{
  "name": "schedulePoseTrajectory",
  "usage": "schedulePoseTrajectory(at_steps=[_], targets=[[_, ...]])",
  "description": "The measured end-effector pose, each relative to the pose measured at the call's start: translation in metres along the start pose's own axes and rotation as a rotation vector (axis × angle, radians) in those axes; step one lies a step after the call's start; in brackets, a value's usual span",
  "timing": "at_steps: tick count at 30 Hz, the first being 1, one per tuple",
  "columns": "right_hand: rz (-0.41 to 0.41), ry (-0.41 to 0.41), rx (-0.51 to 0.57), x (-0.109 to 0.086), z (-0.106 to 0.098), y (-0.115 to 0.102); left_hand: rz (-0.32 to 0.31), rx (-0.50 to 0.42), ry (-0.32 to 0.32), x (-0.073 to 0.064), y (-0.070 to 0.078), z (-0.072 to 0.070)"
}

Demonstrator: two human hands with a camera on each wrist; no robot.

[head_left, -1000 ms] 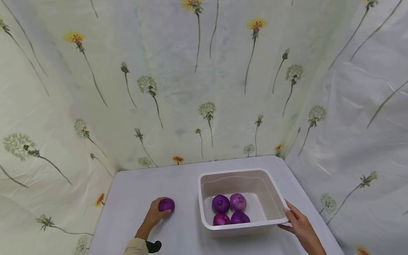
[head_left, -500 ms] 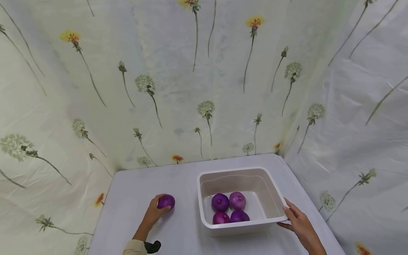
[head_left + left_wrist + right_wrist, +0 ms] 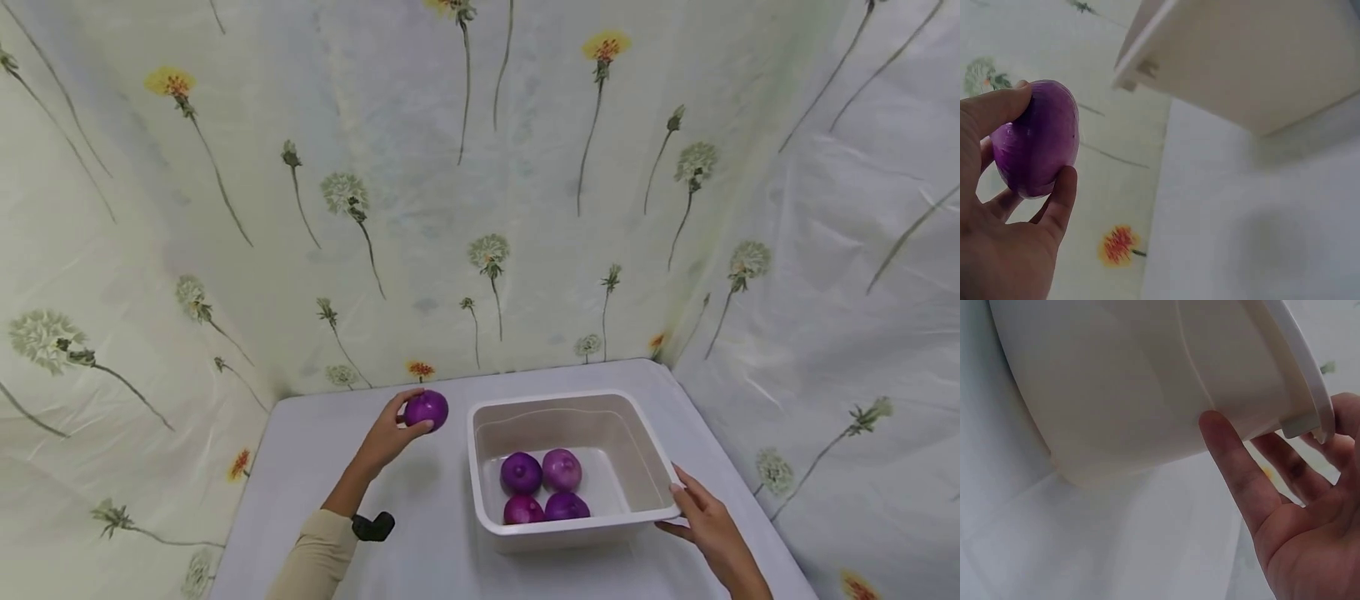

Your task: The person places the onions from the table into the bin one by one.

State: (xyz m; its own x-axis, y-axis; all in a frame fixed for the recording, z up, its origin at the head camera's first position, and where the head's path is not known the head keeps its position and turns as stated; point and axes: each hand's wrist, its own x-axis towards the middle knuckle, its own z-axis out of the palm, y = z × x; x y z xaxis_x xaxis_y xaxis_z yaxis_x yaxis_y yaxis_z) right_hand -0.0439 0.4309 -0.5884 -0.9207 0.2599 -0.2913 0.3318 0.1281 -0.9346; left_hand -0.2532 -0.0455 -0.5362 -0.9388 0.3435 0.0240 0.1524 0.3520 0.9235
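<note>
My left hand holds a purple onion raised above the table, to the left of the tub. In the left wrist view the thumb and fingers close round the sides of this glossy onion. A white plastic tub stands on the right half of the table, with several purple onions grouped at the left of its floor. At the tub's front right corner my right hand grips the rim. The right wrist view has one finger lying against the tub's outer wall.
The table wears a smooth white cover. Behind it and on both sides hang flower-printed sheets. A black strap end sticks out beside the left sleeve.
My left hand has lifted the onion off the table and carried it away from me and slightly right. The right hand keeps its hold on the tub, which stays in place.
</note>
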Motion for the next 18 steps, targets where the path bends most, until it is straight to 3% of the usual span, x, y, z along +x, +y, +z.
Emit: schedulePoseTrajectory(at_steps=[5, 9, 12, 18], targets=[[-0.023, 0.016, -0.015, 0.0, -0.001, 0.001, 0.12, 0.002, -0.136, 0.019, 0.052, 0.026], [-0.025, 0.023, -0.01, -0.001, -0.002, 0.001, 0.21, 0.04, -0.239, 0.031, 0.079, 0.053], [-0.029, 0.029, -0.005, -0.002, -0.003, 0.001, 0.248, 0.066, -0.297, 0.041, 0.089, 0.075], [-0.044, 0.016, 0.019, -0.002, -0.002, 0.003, 0.295, 0.102, -0.379, 0.056, 0.091, 0.115]])
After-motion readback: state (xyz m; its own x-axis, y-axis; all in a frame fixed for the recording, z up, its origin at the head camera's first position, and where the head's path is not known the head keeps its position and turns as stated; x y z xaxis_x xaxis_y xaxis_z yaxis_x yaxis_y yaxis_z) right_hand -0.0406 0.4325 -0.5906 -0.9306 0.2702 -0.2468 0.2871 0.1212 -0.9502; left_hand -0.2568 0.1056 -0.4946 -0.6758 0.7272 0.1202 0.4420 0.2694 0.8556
